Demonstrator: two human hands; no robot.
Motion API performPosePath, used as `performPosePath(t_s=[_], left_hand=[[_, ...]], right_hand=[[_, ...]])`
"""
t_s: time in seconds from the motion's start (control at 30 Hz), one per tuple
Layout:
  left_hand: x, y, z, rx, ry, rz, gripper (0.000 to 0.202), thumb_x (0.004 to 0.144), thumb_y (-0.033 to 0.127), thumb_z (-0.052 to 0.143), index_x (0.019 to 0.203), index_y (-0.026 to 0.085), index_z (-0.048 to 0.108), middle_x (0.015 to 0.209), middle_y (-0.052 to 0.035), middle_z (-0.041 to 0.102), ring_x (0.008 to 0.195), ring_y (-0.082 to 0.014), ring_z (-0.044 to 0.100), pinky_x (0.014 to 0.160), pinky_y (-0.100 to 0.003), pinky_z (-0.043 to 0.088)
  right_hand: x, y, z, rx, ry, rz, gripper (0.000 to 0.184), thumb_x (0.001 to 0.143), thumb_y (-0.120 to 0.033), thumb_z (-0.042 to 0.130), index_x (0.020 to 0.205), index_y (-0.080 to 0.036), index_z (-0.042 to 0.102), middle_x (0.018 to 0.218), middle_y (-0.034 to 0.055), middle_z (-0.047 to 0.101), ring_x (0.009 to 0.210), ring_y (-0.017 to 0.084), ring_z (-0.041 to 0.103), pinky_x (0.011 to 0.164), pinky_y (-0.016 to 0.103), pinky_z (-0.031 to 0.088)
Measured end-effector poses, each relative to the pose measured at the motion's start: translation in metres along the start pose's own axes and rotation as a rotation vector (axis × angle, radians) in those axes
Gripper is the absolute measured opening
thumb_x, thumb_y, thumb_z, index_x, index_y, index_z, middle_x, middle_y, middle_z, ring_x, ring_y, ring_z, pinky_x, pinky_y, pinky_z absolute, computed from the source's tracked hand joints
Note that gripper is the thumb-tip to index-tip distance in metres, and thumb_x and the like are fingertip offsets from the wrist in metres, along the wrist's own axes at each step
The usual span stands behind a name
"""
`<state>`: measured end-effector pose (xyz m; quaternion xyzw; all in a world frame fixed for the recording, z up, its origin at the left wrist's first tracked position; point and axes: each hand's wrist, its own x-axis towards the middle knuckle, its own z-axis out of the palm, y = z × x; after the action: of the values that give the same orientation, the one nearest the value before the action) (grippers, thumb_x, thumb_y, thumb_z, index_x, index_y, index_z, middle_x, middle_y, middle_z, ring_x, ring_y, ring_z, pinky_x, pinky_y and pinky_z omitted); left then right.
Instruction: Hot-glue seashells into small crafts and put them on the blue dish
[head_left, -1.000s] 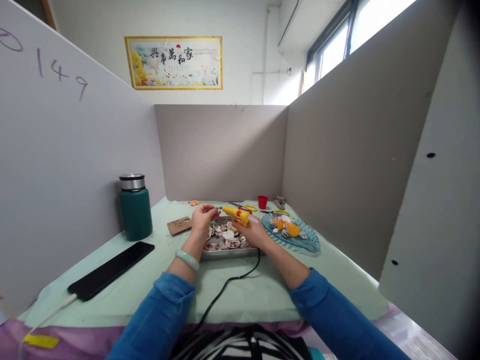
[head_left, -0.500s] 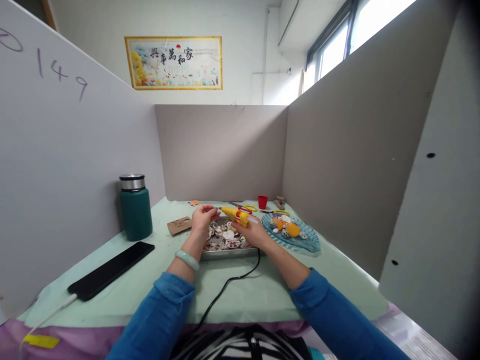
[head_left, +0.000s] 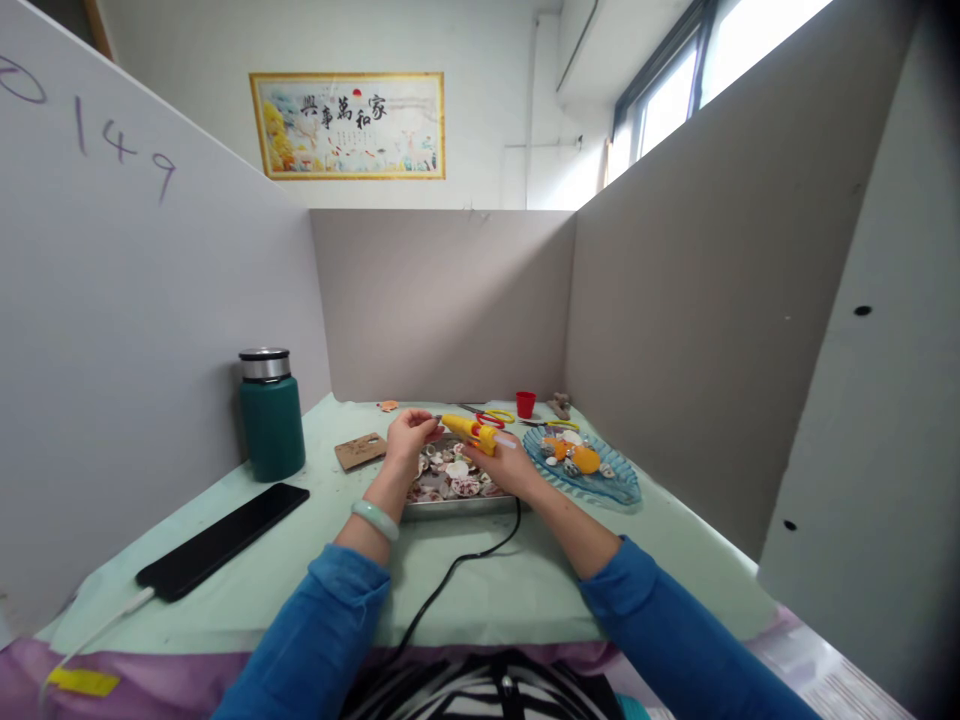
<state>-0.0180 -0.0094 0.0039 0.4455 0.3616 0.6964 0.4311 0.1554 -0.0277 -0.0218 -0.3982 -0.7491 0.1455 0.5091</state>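
Note:
My right hand point(head_left: 506, 460) grips a yellow glue gun point(head_left: 471, 430) whose nozzle points left at my left hand point(head_left: 409, 438). The left fingers are pinched on a small thing at the nozzle tip, too small to name. Both hands hover over a metal tray point(head_left: 457, 508) filled with several seashells point(head_left: 450, 478). The gun's black cord point(head_left: 450, 575) runs down the table toward me. A pale green bangle point(head_left: 373, 518) sits on my left wrist.
A blue shell-shaped dish point(head_left: 611, 488) with orange and white shells lies right of the tray. Behind are a red cup point(head_left: 526, 404) and scissors point(head_left: 491, 415). On the left stand a green flask point(head_left: 271, 414), a cardboard tag point(head_left: 358, 451) and a black phone point(head_left: 221, 540). Partition walls enclose the table.
The hands and glue gun have barely shifted; the left fingers stay at the nozzle tip.

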Motion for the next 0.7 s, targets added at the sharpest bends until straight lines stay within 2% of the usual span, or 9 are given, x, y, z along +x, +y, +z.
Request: performPosePath(t_s=[0.37,0.7], left_hand=[[0.006,-0.0044,-0.0035,-0.028,0.024,0.039,0.029,0.055,0.013,0.073,0.073,0.014,0.051,0.059,0.0035,0.057,0.052,-0.0113,0.061,0.062,-0.027,0.053],[0.0037,-0.0027,-0.0015,-0.005,0.001,0.047,0.028,0.054,0.015,0.073,0.072,0.014,0.051,0.059,0.0034,0.058,0.052,-0.0109,0.06,0.06,-0.026,0.052]], right_hand=[[-0.0002,0.001,0.0005,0.033,0.003,0.018,0.027,0.073,-0.041,0.06,0.087,-0.018,0.065,0.078,0.0023,0.067,0.071,0.018,0.061,0.066,0.027,0.047],[-0.0013,-0.0025,-0.0005,0.028,-0.02,0.019,0.029,0.073,-0.043,0.06,0.085,-0.017,0.064,0.073,0.0012,0.065,0.066,0.016,0.059,0.06,0.025,0.045]])
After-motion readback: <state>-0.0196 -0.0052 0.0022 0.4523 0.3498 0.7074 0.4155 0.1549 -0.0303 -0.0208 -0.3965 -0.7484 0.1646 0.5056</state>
